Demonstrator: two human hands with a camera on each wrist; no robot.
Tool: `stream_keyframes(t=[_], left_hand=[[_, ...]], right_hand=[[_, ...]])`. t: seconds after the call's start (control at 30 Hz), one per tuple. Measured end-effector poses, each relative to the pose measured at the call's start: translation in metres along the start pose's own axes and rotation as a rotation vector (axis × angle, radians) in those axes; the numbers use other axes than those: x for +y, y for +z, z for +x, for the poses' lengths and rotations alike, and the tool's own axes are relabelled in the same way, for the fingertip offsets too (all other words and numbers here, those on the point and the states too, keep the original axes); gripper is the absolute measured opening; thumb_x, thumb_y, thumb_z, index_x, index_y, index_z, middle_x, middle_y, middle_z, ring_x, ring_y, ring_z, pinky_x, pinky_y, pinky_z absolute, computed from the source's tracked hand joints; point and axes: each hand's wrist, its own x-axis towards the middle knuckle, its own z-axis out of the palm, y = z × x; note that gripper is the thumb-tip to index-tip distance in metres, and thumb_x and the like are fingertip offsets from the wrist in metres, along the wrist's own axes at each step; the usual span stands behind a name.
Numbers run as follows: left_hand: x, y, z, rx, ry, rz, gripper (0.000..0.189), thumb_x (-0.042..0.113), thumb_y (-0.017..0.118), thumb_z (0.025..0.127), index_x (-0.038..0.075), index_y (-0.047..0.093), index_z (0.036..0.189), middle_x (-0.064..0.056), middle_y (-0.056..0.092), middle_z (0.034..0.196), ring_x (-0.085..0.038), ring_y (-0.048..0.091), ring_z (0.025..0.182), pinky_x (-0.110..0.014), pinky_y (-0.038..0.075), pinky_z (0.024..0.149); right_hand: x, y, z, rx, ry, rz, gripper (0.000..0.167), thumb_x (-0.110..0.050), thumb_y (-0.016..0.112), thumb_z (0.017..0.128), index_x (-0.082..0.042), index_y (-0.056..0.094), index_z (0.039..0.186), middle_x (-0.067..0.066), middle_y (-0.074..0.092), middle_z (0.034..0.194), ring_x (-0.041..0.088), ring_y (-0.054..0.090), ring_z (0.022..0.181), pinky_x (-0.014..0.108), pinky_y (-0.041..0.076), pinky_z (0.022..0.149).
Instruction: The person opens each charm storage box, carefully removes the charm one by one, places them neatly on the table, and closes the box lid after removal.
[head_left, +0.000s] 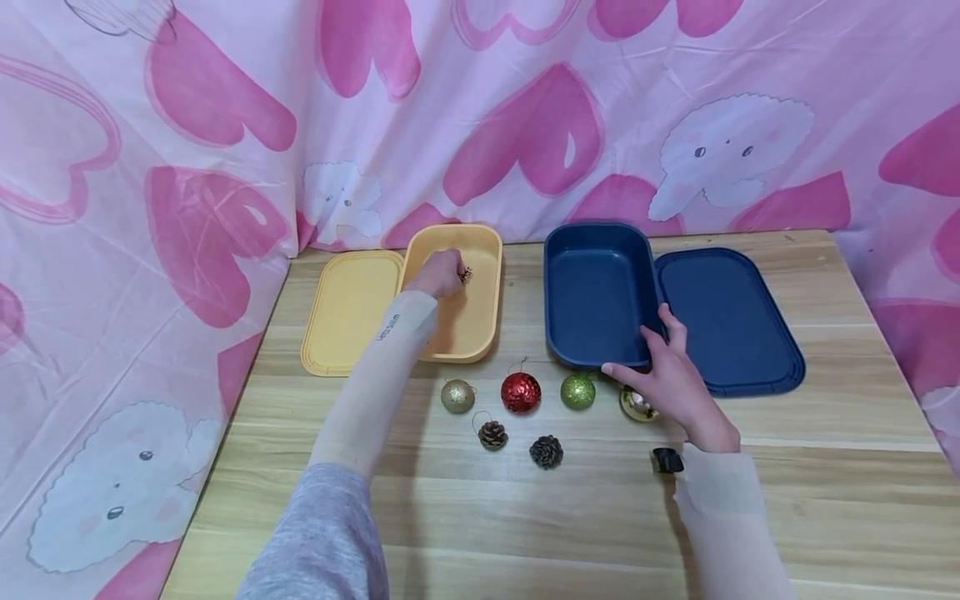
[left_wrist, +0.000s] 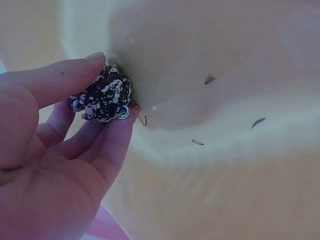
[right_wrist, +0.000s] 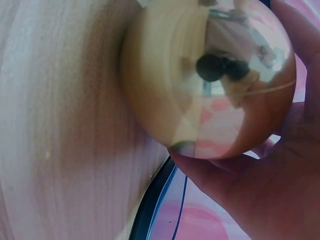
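My left hand (head_left: 439, 273) reaches into the yellow box (head_left: 491, 333) and pinches a white-speckled pine cone (left_wrist: 107, 95) between thumb and fingers. A small metal ring and a gold loop hang from this cone. My right hand (head_left: 675, 379) is spread at the near right corner of the dark blue box (head_left: 551, 333), thumb toward its near rim. Below that hand sits a shiny gold ball (right_wrist: 200, 90), partly hidden in the head view. Whether the fingers touch the ball or the box rim is unclear.
A yellow lid (head_left: 348, 317) and a blue lid (head_left: 731, 321) flank the boxes. Nearer lie a glittery gold ball (head_left: 457, 397), a red ball (head_left: 521, 392), a green ball (head_left: 577, 391) and two pine cones, one brown (head_left: 492, 435), one dark (head_left: 546, 452). Pink curtain hangs behind.
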Motion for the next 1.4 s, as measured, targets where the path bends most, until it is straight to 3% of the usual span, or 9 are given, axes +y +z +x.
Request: stream_keyframes(t=[0.17, 0.33, 0.6, 0.73, 0.87, 1.03, 1.17, 1.4], left_hand=[[-0.001, -0.001, -0.002, 0.018, -0.025, -0.037, 0.03, 0.009, 0.062, 0.086, 0.005, 0.046, 0.111, -0.015, 0.059, 0.102, -0.03, 0.057, 0.1, -0.041, 0.049, 0.091], [0.004, -0.004, -0.004, 0.049, -0.002, -0.09, 0.034, 0.016, 0.062, 0.091, 0.006, 0.041, 0.115, -0.015, 0.058, 0.105, -0.029, 0.057, 0.099, -0.04, 0.05, 0.09], [0.019, -0.022, -0.014, 0.097, 0.055, -0.093, 0.045, 0.016, 0.068, 0.088, 0.001, 0.048, 0.126, -0.017, 0.058, 0.123, -0.03, 0.056, 0.114, -0.039, 0.045, 0.102], [0.023, -0.034, -0.024, 0.132, 0.102, -0.057, 0.046, 0.018, 0.068, 0.087, -0.001, 0.053, 0.126, -0.016, 0.061, 0.124, -0.029, 0.056, 0.115, -0.038, 0.044, 0.103], [0.025, -0.042, -0.036, 0.179, 0.146, -0.087, 0.046, 0.021, 0.069, 0.086, 0.0, 0.056, 0.125, -0.015, 0.063, 0.121, -0.027, 0.057, 0.113, -0.037, 0.044, 0.103], [0.028, -0.046, -0.054, 0.219, 0.211, -0.24, 0.043, 0.021, 0.073, 0.084, 0.001, 0.06, 0.12, -0.014, 0.066, 0.112, -0.025, 0.059, 0.104, -0.038, 0.047, 0.096], [0.031, -0.045, -0.07, 0.208, 0.253, -0.397, 0.043, 0.021, 0.074, 0.084, 0.002, 0.06, 0.12, -0.012, 0.063, 0.112, -0.024, 0.059, 0.103, -0.035, 0.049, 0.093], [0.036, -0.035, -0.099, 0.093, 0.209, -0.844, 0.04, 0.016, 0.072, 0.087, 0.006, 0.058, 0.123, -0.008, 0.064, 0.107, -0.019, 0.061, 0.095, -0.038, 0.052, 0.092]], right_hand=[[0.001, 0.001, 0.0, -0.003, 0.002, 0.002, 0.101, -0.061, 0.06, 0.086, 0.01, 0.022, 0.148, 0.008, -0.023, 0.16, 0.052, 0.038, 0.129, 0.06, 0.044, 0.095], [0.0, 0.0, 0.0, 0.005, -0.002, 0.0, 0.101, -0.061, 0.06, 0.086, 0.009, 0.022, 0.149, 0.01, -0.021, 0.16, 0.054, 0.037, 0.129, 0.061, 0.044, 0.094], [-0.001, -0.001, 0.001, 0.025, -0.003, -0.005, 0.105, -0.06, 0.063, 0.085, 0.009, 0.019, 0.149, 0.014, -0.016, 0.161, 0.054, 0.018, 0.14, 0.068, 0.033, 0.102], [-0.002, -0.002, 0.001, 0.047, -0.014, -0.01, 0.107, -0.059, 0.064, 0.084, 0.009, 0.015, 0.15, 0.016, -0.013, 0.161, 0.054, 0.021, 0.138, 0.067, 0.035, 0.1], [-0.001, -0.002, 0.0, 0.079, -0.018, -0.009, 0.108, -0.058, 0.066, 0.083, 0.008, 0.014, 0.151, 0.017, -0.008, 0.161, 0.054, 0.025, 0.137, 0.065, 0.039, 0.096], [0.0, -0.004, -0.002, 0.12, -0.009, 0.001, 0.109, -0.057, 0.069, 0.082, 0.006, 0.014, 0.151, 0.021, 0.002, 0.159, 0.052, 0.034, 0.131, 0.064, 0.041, 0.094], [0.001, -0.006, -0.003, 0.129, 0.007, 0.012, 0.111, -0.058, 0.069, 0.081, 0.006, 0.012, 0.151, 0.023, 0.007, 0.157, 0.049, 0.041, 0.126, 0.064, 0.041, 0.095], [0.002, -0.009, -0.005, 0.081, 0.039, 0.041, 0.113, -0.062, 0.065, 0.082, 0.004, 0.006, 0.153, 0.029, 0.01, 0.156, 0.046, 0.038, 0.125, 0.066, 0.037, 0.099]])
